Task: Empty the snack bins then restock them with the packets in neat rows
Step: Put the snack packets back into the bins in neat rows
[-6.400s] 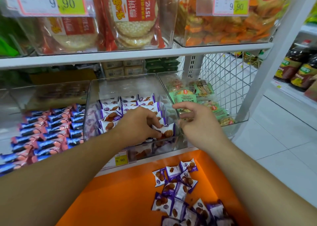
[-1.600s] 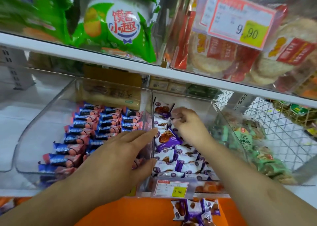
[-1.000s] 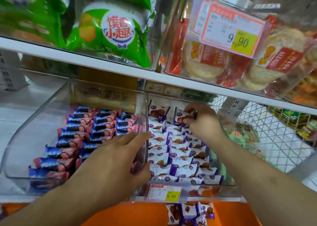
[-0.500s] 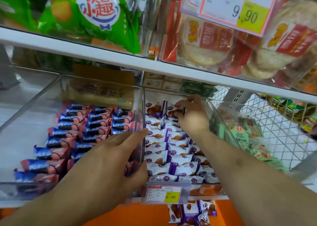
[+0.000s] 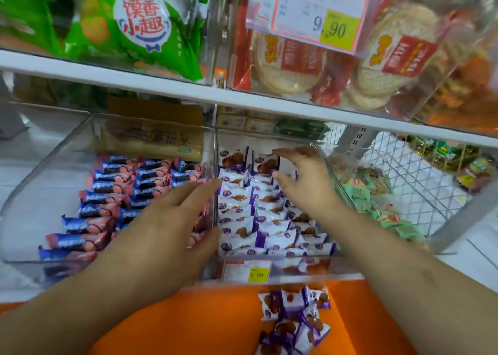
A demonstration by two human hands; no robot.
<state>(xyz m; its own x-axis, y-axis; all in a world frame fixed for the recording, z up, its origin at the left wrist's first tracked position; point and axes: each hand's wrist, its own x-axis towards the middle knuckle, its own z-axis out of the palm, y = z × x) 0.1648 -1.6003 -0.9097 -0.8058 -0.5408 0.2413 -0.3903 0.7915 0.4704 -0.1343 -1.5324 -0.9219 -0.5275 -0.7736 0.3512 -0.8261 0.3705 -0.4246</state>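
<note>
- Over the middle bin [image 5: 272,139] my right hand [image 5: 304,184] hovers near the back row, fingers spread and loosely curled, holding nothing; thumb and forefinger frame the second upright purple packet [image 5: 265,163] without clearly touching it.
- Beside the clear divider my left hand [image 5: 167,228] lies flat, fingers straight and open, thumb reaching toward the front packets [image 5: 242,230] (whether it presses on them I cannot tell).
- Purple-and-white packets fill the middle bin in overlapping rows, front to back, with two standing upright at the rear.
- Blue packets [image 5: 107,193] sit in rows in the left bin [image 5: 54,149].
- Green packets [image 5: 361,195] lie in the right bin, blurred.
- Loose purple packets [image 5: 293,317] sit piled on the orange surface [image 5: 188,322] below the shelf.
- A price tag [image 5: 246,271] hangs on the middle bin's front.
</note>
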